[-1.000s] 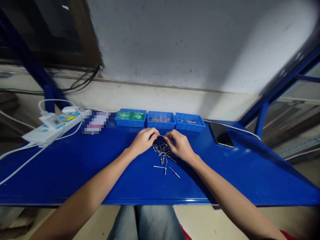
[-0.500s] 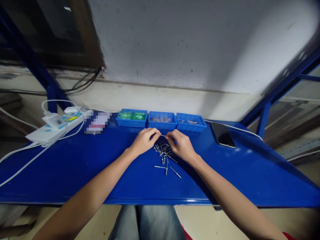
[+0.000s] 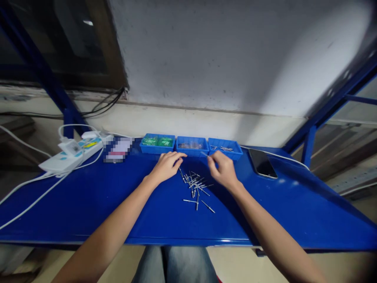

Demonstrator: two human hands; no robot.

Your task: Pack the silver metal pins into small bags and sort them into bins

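Several silver pop rivets (image 3: 194, 186) lie in a loose pile on the blue table (image 3: 103, 204), a few of them apart toward the front edge. My right hand (image 3: 222, 169), to the right of the pile, is closed in a pinch on a blurred thin rivet (image 3: 204, 154) that points left toward the middle bin. My left hand (image 3: 166, 167) is up at the pile's left, thumb and index finger apart with nothing seen between them. One rivet (image 3: 182, 175) lies just below its fingertips.
Along the back stand three blue bins: one with green packets (image 3: 157, 149), one with clear bags (image 3: 192, 153), one with rivets (image 3: 225, 155). A phone (image 3: 262, 163) lies right. A power strip (image 3: 76, 153) with white cables and a blurred-out item (image 3: 119, 149) are left.
My hands have drawn apart. The rivet that was between both hands is now in my right hand, which has moved right, and my left fingers have let go. The view has shifted slightly.
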